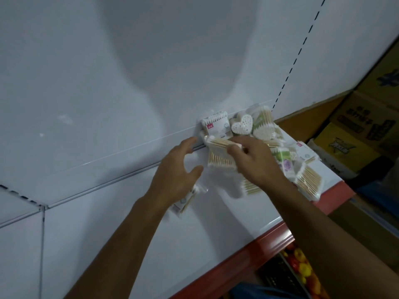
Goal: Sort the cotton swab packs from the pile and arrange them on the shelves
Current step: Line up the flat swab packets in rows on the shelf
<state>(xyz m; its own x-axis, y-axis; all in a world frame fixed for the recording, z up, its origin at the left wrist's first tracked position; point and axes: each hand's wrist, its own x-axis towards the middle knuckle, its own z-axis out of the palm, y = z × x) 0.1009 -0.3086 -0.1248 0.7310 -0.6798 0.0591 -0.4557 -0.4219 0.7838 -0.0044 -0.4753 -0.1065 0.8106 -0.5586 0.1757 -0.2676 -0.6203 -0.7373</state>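
Clear plastic packs of wooden-stemmed cotton swabs (267, 147) lie heaped at the back right of the white metal shelf (133, 229), where the right hand (254, 162) pinches one pack (218, 143) and the left hand (177, 175) hovers beside it, fingers spread.

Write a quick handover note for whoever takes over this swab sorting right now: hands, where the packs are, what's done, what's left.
Right hand: pinching a wooden-stick swab pack at the pile's edge.
Left hand: open, hovering beside it, holding nothing.
Pile sits at the right end of the white shelf; one pack lies apart under the left wrist.
Done: a white pack and a heart-shaped pack stand against the back panel.
Left: most of the pile is unsorted.
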